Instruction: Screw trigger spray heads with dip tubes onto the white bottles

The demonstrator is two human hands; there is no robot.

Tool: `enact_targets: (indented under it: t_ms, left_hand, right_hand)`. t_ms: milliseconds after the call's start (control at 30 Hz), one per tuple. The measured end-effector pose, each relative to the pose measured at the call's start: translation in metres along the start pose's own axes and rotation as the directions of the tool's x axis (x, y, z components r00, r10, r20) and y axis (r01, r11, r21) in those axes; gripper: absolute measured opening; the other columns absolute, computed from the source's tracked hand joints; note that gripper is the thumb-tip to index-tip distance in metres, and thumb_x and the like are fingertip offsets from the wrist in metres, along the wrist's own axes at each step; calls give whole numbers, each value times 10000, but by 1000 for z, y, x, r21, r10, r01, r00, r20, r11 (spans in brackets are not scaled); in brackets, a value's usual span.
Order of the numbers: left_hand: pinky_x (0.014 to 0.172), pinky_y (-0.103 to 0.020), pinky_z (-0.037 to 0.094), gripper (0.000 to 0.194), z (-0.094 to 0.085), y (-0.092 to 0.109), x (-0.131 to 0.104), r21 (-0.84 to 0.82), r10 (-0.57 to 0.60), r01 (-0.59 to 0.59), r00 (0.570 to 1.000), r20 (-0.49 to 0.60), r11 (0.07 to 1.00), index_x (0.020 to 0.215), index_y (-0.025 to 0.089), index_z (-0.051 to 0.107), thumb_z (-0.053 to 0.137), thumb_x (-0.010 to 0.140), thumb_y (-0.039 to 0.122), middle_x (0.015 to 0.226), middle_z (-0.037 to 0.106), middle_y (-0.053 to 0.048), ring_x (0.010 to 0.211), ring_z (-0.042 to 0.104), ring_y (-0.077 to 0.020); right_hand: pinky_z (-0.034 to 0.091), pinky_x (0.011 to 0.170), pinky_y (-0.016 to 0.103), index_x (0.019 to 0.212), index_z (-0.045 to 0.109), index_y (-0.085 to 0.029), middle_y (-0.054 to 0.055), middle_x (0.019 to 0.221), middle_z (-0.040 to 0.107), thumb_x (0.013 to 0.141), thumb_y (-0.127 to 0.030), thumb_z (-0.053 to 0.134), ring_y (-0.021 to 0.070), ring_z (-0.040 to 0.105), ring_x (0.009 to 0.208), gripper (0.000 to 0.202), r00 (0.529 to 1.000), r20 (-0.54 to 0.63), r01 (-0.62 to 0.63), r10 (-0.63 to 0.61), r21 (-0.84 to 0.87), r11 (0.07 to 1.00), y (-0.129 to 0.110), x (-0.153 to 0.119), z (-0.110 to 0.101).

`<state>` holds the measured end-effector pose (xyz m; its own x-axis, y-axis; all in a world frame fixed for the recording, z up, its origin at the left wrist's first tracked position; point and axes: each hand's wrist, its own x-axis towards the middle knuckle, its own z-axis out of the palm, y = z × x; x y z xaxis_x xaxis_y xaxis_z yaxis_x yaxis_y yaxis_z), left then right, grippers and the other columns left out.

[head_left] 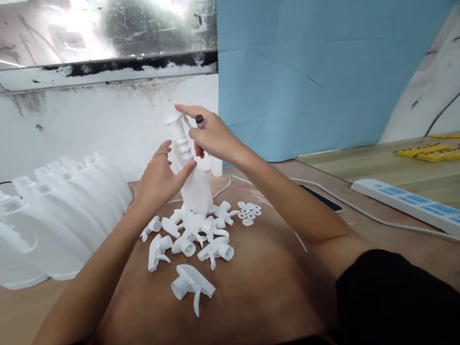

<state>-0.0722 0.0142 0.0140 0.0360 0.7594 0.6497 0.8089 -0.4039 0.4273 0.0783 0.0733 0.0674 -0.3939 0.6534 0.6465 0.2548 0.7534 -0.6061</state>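
Note:
A white bottle [196, 192] stands upright behind a pile of white trigger spray heads [187, 231], with ridged white pieces in a column at its top. My left hand [159, 177] is beside its upper part, fingers and thumb spread, the thumb passing in front; any firm contact is unclear. At the column's right is my right hand [213, 134], its index finger stretched over the top and its other fingers curled round a dark-capped pen [199, 120]. One spray head [192, 285] lies nearest me, apart from the pile. Small white rings [248, 211] lie right of the pile.
Rows of white bottles [55, 216] stand at the left. On the right are a dark phone [323, 199], a white power strip [421, 210], a white cable [376, 222] and yellow packets [443, 151]. A blue sheet [315, 50] hangs behind, beside a window [104, 24].

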Motion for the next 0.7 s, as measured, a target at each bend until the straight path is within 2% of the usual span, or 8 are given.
enact_targets:
  t_ms: [100,167,233,333,433,567,633,700]
  left_hand:
    - [744,-391,543,671,0,7,-4,56,-41,46,995,-93,997,1316,189,457,680,772,513,1087,688,-118,939,675,-320]
    - [711,-370,546,620,-4,9,-4,46,-26,34,986,-167,998,1274,198,477,705,753,443,990,697,-91,907,680,-306]
    - [707,-351,552,552,-11,9,-3,7,30,-29,977,-209,1000,1251,198,493,682,765,380,1012,690,-78,920,675,-279]
    - [748,-340,565,437,-21,7,0,-65,101,-118,970,-220,991,1192,195,545,635,782,314,1080,669,-72,953,659,-247]
    - [774,-332,575,336,-29,9,-1,-117,163,-186,970,-181,976,1073,194,605,649,756,297,1202,609,-88,1045,625,-256]
    - [840,-367,577,223,-32,13,-4,-147,216,-223,974,-62,964,957,186,616,652,757,279,1085,647,-68,1001,643,-251]
    - [833,-387,581,305,-31,11,-5,-207,199,-194,980,2,959,1042,201,574,654,753,254,1013,666,-49,938,673,-243]
    - [775,-377,593,455,-28,6,-5,-285,164,-145,985,45,947,1154,228,485,669,737,239,1051,663,-52,929,692,-247]
  right_hand:
    - [605,735,298,1424,484,-217,58,1511,392,831,-53,429,159,656,885,617,988,28,146,-149,100,984,-36,-35,1]
    - [605,713,286,1396,505,-265,35,1443,483,884,-124,445,140,648,843,535,975,60,203,-214,148,968,-50,-53,-3]
    - [598,667,263,1333,538,-292,14,1333,573,938,-212,448,119,642,778,413,964,56,244,-258,188,952,-56,-63,-10]
    - [562,574,221,1255,538,-288,19,1260,601,985,-315,434,101,628,723,290,961,-86,274,-262,202,940,-50,-66,-19]
    - [530,510,202,1230,526,-262,48,1209,613,942,-382,547,120,616,748,313,956,-193,253,-220,168,953,-33,-59,-21]
    - [459,411,183,1110,600,-224,42,1136,625,765,-416,762,109,568,681,427,985,-17,171,-172,207,963,-11,-45,-17]
    - [410,374,180,1040,619,-208,26,1025,637,724,-422,793,85,516,597,419,988,28,141,-153,265,954,-5,-41,-14]
    - [388,370,189,1017,617,-200,5,894,629,715,-419,797,74,472,537,414,991,17,123,-136,323,938,-3,-39,-11]
